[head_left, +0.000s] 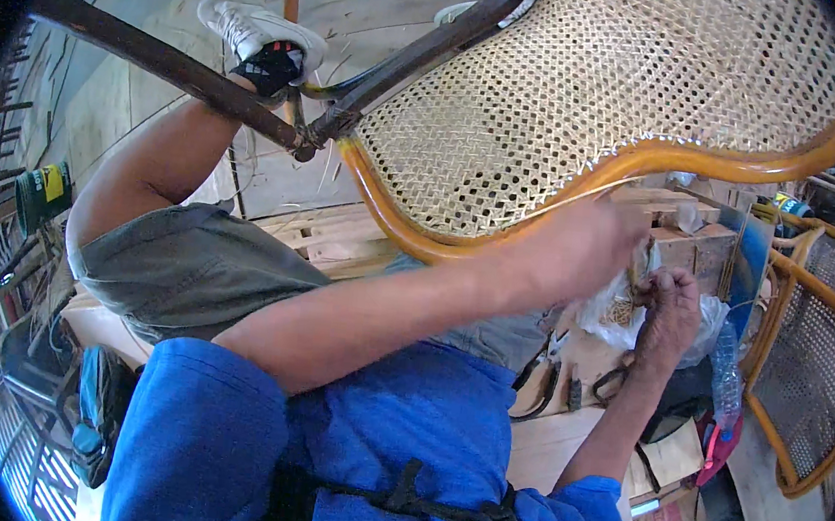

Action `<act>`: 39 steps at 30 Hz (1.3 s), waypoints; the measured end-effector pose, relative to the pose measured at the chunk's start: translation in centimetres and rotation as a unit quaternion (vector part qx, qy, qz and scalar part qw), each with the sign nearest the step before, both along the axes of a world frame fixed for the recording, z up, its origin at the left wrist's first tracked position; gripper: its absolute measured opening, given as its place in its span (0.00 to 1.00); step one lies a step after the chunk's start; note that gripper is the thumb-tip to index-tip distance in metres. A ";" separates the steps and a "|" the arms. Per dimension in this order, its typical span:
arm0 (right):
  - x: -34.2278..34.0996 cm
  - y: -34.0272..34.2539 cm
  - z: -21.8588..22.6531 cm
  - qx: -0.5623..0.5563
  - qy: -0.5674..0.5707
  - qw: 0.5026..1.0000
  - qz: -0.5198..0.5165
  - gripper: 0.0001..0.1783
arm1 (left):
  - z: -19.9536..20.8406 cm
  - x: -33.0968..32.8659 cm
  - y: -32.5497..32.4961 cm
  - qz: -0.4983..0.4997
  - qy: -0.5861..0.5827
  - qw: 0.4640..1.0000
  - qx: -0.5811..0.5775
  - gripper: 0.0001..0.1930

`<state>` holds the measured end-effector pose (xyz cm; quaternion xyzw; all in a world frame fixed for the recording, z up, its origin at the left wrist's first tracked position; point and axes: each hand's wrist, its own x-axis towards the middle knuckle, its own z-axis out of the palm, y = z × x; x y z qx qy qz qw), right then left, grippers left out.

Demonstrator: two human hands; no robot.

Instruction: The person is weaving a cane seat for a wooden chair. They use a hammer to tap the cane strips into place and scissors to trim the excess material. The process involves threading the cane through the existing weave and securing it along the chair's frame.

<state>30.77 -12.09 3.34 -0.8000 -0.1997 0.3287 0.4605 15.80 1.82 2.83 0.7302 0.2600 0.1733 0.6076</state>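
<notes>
One orange-framed cane panel point(550, 133) sat beyond and left of the white plastic bag point(619, 334), its visible long axis slanting far-right, its rounded edge facing the person. Beyond the bag, the left hand point(613, 229) blurred, grip impossible to tell; beside it, the right hand point(669, 310) curled, its hold unclear.

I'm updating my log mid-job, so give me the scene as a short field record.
Workpiece: woven cane panel in curved orange-brown frame
Left hand: blurred, close to the frame's edge; grip unclear
Right hand: fingers curled, beside plastic bag; grip unclear
Between forearms: black-handled tool
Right of right forearm: clear plastic bottle
Far right: another woven panel
</notes>
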 end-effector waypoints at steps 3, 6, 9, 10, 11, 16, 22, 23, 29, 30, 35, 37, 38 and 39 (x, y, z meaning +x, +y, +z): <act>-0.5 1.2 -0.7 0.053 0.029 0.996 0.065 0.04 | 0.9 -2.0 5.1 0.032 0.094 0.995 0.013 0.11; -3.3 3.5 0.2 0.061 0.102 0.991 0.054 0.06 | -0.7 -2.5 7.1 -0.093 0.206 0.973 0.051 0.13; -4.6 4.4 0.3 0.043 0.066 0.987 0.141 0.03 | -1.4 -2.6 6.9 -0.159 0.205 0.965 0.032 0.13; -4.9 4.7 0.3 0.034 0.046 0.984 0.167 0.03 | -2.0 -2.6 6.7 -0.159 0.191 0.968 0.028 0.12; -5.0 5.0 0.0 0.041 0.020 0.980 0.193 0.02 | -2.6 -2.7 6.6 -0.158 0.177 0.971 0.023 0.12; -6.5 6.3 0.6 0.053 -0.056 0.967 0.244 0.03 | -3.0 -3.2 6.9 -0.162 0.121 0.979 0.004 0.12; -8.5 7.5 0.2 0.039 -0.084 0.953 0.289 0.04 | -3.6 -3.7 8.0 -0.155 0.136 0.978 0.011 0.12; -8.7 7.7 0.2 0.036 -0.098 0.947 0.304 0.05 | -3.7 -3.8 8.1 -0.159 0.130 0.979 -0.006 0.12; -9.0 8.4 -0.2 0.025 -0.106 0.939 0.327 0.04 | -6.0 -3.6 8.9 -0.179 0.080 0.977 -0.087 0.10; -9.0 8.5 -0.2 0.023 -0.122 0.933 0.337 0.04 | -6.3 -3.7 9.0 -0.181 0.079 0.976 -0.094 0.10; -9.1 8.7 -0.2 0.008 -0.173 0.912 0.372 0.04 | -6.8 -3.4 9.6 -0.212 0.074 0.968 -0.113 0.10; -9.3 9.1 0.3 -0.002 -0.179 0.903 0.391 0.04 | -7.1 -3.3 9.6 -0.213 0.064 0.965 -0.136 0.10; -9.4 9.2 0.5 -0.007 -0.182 0.898 0.400 0.04 | -7.3 -3.3 9.6 -0.216 0.065 0.964 -0.143 0.10; -9.5 9.3 0.5 -0.010 -0.195 0.893 0.407 0.04 | -7.3 -3.3 9.7 -0.220 0.067 0.962 -0.148 0.10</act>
